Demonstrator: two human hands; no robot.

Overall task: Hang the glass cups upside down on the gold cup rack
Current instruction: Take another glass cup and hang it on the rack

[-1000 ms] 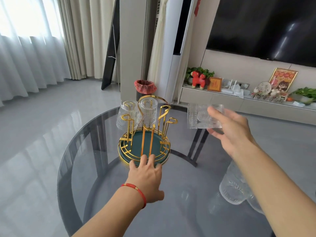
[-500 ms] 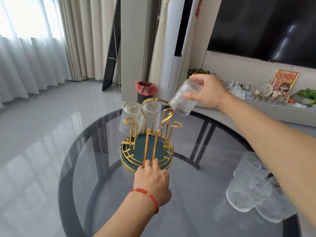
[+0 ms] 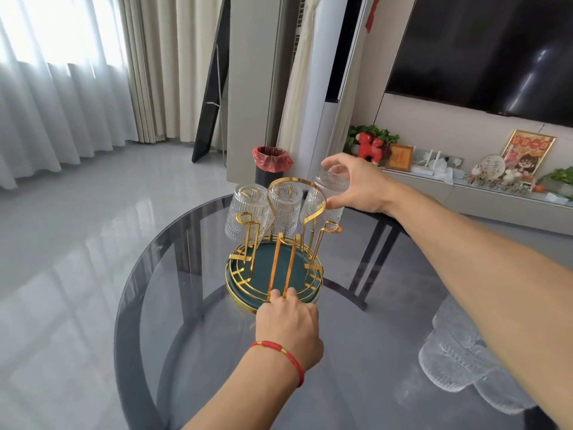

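Right grip (image 3: 356,184) around inverted glass cup (image 3: 328,193), above smoky glass table (image 3: 186,305).

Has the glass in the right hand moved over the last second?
Yes. The glass in the right hand went from right of the gold rack, apart from it, leftward and down onto the rack's right rear prong.

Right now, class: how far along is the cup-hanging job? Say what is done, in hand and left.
Done: two glass cups hang upside down on the gold cup rack. In hand: the right hand lowers a third cup onto a hook while the left hand steadies the rack's base. Left: cups on the table by the right forearm; count unclear.
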